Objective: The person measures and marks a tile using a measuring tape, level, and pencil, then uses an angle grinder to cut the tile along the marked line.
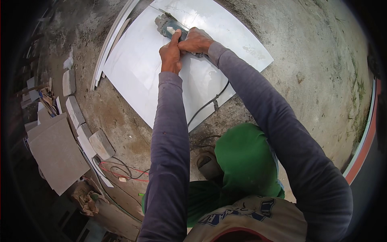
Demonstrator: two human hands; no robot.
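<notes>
A teal angle grinder [164, 26] rests on or just over a large glossy white tile [139, 64], near its far edge. The thin edge of its disc shows beside the head. My left hand [171, 53] is closed on the grinder's body, thumb stretched along it. Farther back on the tool, my right hand [196, 41] wraps round the handle, its fingers partly hidden. A black power cord [209, 102] trails from the rear of the grinder across the tile toward me. Whether the disc is spinning cannot be seen.
Narrow white strips [109, 42] lie along the tile's left side. Pale blocks [74, 111] stand in a row at left, near a grey-brown board [58, 153]. Black and red cables [123, 171] tangle on the rough concrete ground [310, 80]. My green-trousered knee [246, 157] is close to the tile.
</notes>
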